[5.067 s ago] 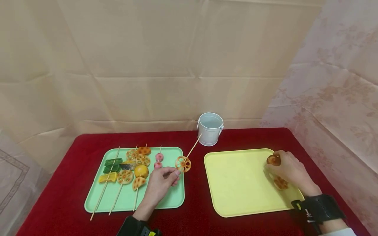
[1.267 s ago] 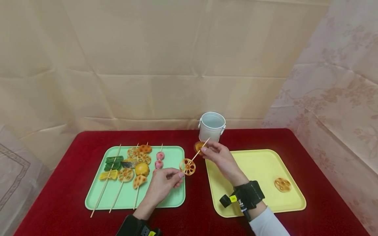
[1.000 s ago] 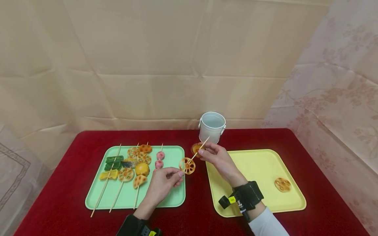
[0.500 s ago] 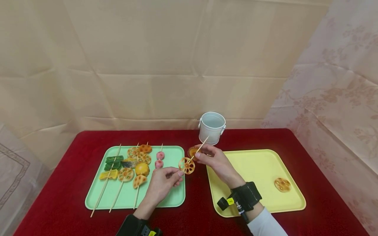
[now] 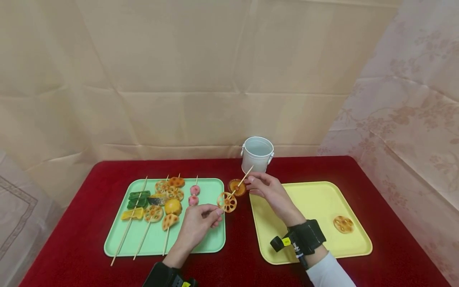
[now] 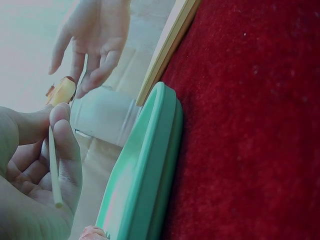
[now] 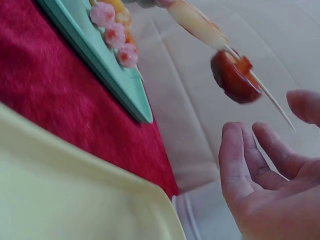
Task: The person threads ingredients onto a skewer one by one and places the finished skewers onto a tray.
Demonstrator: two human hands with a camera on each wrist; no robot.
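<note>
My left hand (image 5: 199, 223) pinches the lower part of a bamboo skewer (image 6: 55, 175) over the right side of the green tray. Threaded on it just above my fingertips is a round lotus root slice (image 5: 227, 202). A brown shiitake-like mushroom cap (image 7: 232, 82) follows further up, with the bare pointed tip sticking out beyond it. My right hand (image 5: 272, 197) is beside the tip, fingers parted and holding nothing; in the right wrist view a gap shows between its fingers and the mushroom cap.
The green tray (image 5: 211, 245) bears several loaded skewers, among them one with pink balls (image 5: 193, 195). On the yellow tray (image 5: 297, 255) lies another lotus root slice (image 5: 343, 224). A white bucket (image 5: 256, 161) stands behind, between the trays, on the red cloth (image 5: 236, 259).
My right hand has brought the mushroom cap from the yellow tray, slid it down the skewer towards the lotus root slice, then let go and drawn back slightly right. My left hand stays nearly still.
</note>
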